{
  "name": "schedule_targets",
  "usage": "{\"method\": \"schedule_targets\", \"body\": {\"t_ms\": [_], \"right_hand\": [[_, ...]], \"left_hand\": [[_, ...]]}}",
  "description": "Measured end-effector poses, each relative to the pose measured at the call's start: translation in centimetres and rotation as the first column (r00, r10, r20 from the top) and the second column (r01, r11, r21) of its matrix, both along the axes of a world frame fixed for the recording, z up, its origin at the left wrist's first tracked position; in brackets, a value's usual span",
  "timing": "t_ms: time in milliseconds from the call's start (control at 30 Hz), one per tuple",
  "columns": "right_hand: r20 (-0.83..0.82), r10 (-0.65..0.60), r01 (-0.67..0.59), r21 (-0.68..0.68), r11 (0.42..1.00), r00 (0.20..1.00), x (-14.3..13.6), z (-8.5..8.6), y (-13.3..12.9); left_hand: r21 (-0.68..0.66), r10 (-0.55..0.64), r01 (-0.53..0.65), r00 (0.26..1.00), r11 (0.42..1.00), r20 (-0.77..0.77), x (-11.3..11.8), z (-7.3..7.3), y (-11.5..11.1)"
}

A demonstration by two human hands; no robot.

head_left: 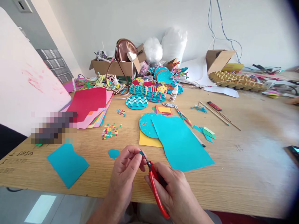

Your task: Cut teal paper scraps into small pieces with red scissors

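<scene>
My left hand [127,169] pinches a small piece of blue paper [140,152] between thumb and fingers, mostly hidden by them. Red-handled scissors [156,189] are in my right hand [174,183], their blades pointing up and left to the paper's edge. Just left of my left hand lies a small rounded blue paper cutout [114,153]. A larger blue offcut [68,165] with a curved edge rests farther left. Beyond my right hand, a big blue sheet [184,144] with a wavy edge partly covers a blue disc [148,126] and yellow paper [149,139].
Colored paper dots [110,132] are scattered beyond my left hand. A red-topped paper stack [88,102] lies at the left. Behind are wavy blue decorated discs [136,102], a white glue bottle [173,94] and a cardboard box [109,68]. Wooden sticks [216,114] lie right.
</scene>
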State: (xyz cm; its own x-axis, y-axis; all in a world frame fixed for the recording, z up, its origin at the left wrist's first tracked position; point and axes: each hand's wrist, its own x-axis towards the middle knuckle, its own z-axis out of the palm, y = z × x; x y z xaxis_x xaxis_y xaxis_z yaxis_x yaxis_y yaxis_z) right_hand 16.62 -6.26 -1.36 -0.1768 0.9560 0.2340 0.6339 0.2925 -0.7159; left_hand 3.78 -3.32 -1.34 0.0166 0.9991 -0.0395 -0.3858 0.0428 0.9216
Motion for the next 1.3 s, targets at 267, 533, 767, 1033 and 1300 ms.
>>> {"method": "schedule_targets", "body": {"t_ms": [267,533,767,1033,1300], "right_hand": [[0.003,0.001,-0.001,0.015,1.0,1.0,-0.04,0.22,0.04],[-0.012,0.008,-0.009,-0.011,1.0,1.0,0.01,0.06,-0.2],[-0.018,0.009,-0.009,-0.04,0.999,1.0,0.14,0.0,-0.24],[-0.027,0.016,-0.017,-0.037,0.999,1.0,0.11,-0.08,-0.25],[-0.036,0.017,-0.018,-0.022,1.0,0.999,0.12,-0.18,-0.27]], "left_hand": [[0.01,0.025,-0.025,0.999,1.0,-0.024,-0.25,0.0,0.28],[-0.006,0.019,-0.019,1.0,1.0,0.009,-0.28,-0.03,0.13],[-0.034,0.024,-0.023,0.999,0.999,0.029,-0.35,0.0,0.05],[-0.029,0.022,-0.02,0.999,0.999,0.047,-0.33,0.2,0.09],[-0.041,0.031,-0.029,0.998,0.999,0.051,-0.27,0.15,0.02]]}}
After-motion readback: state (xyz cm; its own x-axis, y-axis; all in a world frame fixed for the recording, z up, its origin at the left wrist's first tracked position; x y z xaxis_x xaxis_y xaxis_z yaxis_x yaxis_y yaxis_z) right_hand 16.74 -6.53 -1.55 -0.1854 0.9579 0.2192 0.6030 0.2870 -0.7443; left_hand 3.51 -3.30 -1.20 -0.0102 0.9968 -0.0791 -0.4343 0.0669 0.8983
